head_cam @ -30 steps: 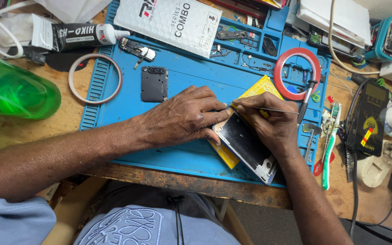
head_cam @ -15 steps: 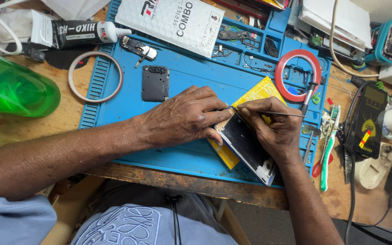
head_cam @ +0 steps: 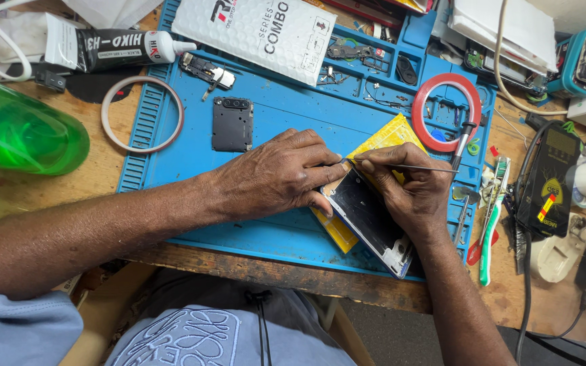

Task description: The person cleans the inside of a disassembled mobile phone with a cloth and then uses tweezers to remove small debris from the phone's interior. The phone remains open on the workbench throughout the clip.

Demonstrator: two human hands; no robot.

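Cluttered wooden bench under you, with a blue repair mat spread across the middle and stuff crowding every edge: a green bottle off to the left, a black glue tube, a ring of tape, a red tape roll, a toothbrush on the right. From the head view, the opened phone lies tilted on a yellow pad near the front edge of the mat, its dark inside facing up. Your left hand lies flat over the phone's upper left corner, fingers curled down and pressed together, pinning it. Your right hand is pinching a thin metal probe, held low and almost level, with its tip at the phone's top edge right beside your left fingertips. I'd say keep that left hand's weight on the frame, not the glass, so nothing flexes. Work the tip shallow and slide it along rather than levering hard. Bracing your right wrist on the mat looks like the way to stop a slip toward your own fingers.
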